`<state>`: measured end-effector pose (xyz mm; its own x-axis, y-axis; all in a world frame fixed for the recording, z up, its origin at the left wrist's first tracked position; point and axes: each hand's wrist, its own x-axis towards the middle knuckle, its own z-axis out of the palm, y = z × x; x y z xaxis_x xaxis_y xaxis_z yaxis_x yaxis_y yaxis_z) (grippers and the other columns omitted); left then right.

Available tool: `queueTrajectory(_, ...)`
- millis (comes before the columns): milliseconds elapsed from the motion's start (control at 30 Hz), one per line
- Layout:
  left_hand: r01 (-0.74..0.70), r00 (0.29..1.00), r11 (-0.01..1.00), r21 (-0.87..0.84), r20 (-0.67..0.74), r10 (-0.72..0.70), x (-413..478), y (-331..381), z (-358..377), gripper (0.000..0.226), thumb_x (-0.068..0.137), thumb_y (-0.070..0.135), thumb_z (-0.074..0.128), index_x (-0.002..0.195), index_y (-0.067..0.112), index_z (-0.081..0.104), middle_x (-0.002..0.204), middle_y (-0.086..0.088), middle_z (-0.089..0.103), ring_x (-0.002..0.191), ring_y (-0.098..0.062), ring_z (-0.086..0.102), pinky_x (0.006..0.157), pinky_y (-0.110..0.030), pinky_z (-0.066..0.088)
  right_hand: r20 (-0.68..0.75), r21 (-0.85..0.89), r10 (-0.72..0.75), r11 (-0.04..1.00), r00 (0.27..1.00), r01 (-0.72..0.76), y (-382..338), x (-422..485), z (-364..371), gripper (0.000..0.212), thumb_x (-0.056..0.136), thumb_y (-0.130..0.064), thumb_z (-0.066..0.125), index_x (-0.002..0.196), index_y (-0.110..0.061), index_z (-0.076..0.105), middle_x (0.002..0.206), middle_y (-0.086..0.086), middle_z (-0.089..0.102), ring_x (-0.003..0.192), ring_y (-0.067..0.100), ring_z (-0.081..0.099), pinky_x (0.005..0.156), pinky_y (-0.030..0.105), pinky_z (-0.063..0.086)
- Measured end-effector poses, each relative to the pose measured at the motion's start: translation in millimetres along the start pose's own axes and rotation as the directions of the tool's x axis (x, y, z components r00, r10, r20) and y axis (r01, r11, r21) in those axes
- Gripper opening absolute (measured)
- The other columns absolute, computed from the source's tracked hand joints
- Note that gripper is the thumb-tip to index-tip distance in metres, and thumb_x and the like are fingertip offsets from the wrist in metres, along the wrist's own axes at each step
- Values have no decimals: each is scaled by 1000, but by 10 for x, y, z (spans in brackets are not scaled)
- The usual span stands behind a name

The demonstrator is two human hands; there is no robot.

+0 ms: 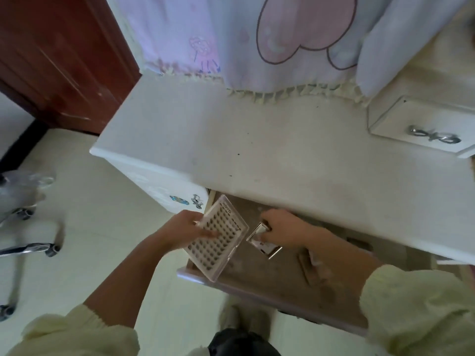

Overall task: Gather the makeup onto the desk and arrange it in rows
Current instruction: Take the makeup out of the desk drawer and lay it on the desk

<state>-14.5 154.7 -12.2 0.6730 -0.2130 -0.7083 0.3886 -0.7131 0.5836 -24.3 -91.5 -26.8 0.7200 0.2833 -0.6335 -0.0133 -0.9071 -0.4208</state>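
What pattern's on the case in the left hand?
Clear case with rows of small dark clusters on a pale backing; the head view shows it best.

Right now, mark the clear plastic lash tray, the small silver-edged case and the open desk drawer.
clear plastic lash tray [219, 250]: head view, lash rows.
small silver-edged case [266, 250]: head view, lower face.
open desk drawer [268, 277]: head view, bare floor.

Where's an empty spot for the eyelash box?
Almost the whole desk top is bare, from the curtain fringe to the front edge and across to the little drawer box. Crowded: over the open drawer, where the left hand holds the eyelash box and the right hand a small case.
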Motion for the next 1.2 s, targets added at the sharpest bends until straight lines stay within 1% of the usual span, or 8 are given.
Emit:
queueTrajectory(167, -97, 986, 973, -212, -150, 66, -108, 244, -669, 20, 85, 34, 69, 97, 17, 71, 86, 2, 75, 78, -14, 72, 67, -26, 52, -175, 263, 25, 964, 984, 22, -293, 25, -910, 33, 86, -35, 70, 74, -9, 54, 71, 4, 54, 61, 13, 46, 55, 25, 32)
queueTrajectory(333, -170, 952, 847, -504, -307, 8, 261, 404, -1375, 24, 84, 28, 72, 103, 14, 69, 94, -3, 75, 89, -21, 72, 80, -36, 55, -236, 784, 214, 618, 948, 56, -646, 554, -1442, 25, 89, -20, 68, 104, 0, 67, 92, 9, 71, 70, 14, 66, 58, 21, 52)
queueTrajectory(600, -174, 972, 839, -515, -227, 63, 1235, 373, -2476, 28, 86, 31, 69, 111, 18, 67, 100, 1, 75, 93, -17, 71, 79, -33, 53, -225, 901, 379, 431, 898, 44, -1246, 1951, -1751, 7, 86, -7, 70, 90, -3, 66, 92, 16, 68, 71, 21, 63, 69, 32, 56)
queueTrajectory(767, -203, 974, 880, -429, -178, 138, 1699, 240, -2963, 38, 88, 39, 65, 123, 22, 61, 110, 3, 71, 98, -12, 65, 82, -32, 46, -189, 946, 445, 321, 875, 41, -1376, 2543, -1871, 27, 72, 2, 79, 94, 11, 66, 101, 27, 69, 84, 30, 66, 89, 50, 55)
queueTrajectory(867, -239, 959, 869, -432, -247, 141, 1926, 253, -3134, 33, 89, 33, 66, 119, 20, 62, 106, -1, 72, 92, -10, 69, 83, -31, 52, -256, 928, 459, 362, 851, 85, -1424, 2793, -1926, 30, 69, -5, 83, 91, 8, 68, 95, 26, 71, 81, 30, 67, 85, 56, 54)
queueTrajectory(1000, -348, 888, 878, -330, -417, 196, 2148, 288, -3205, 51, 82, 31, 75, 127, 29, 52, 108, -1, 70, 86, -11, 70, 70, -26, 56, -420, 778, 453, 626, 786, 55, -1461, 2988, -1990, 35, 68, -26, 87, 86, -6, 65, 80, 9, 71, 70, 23, 69, 70, 41, 59)
queueTrajectory(1100, -393, 841, 918, -59, -426, 333, 2254, 287, -3173, 83, 63, 50, 85, 133, 31, 45, 111, 3, 65, 99, -17, 66, 84, -41, 57, -449, 742, 426, 667, 785, 62, -1450, 3044, -2052, 46, 68, -30, 87, 97, -8, 59, 81, 5, 69, 61, 14, 63, 61, 32, 54)
queueTrajectory(1200, -191, 833, 957, 218, -479, 275, 2237, 328, -3081, 114, 61, 61, 79, 151, 31, 16, 130, -5, 37, 125, -24, 34, 106, -43, 35, -473, 635, 362, 772, 803, 26, -1404, 3057, -2135, 42, 73, -35, 83, 99, -15, 56, 87, 3, 69, 71, 17, 64, 67, 32, 53)
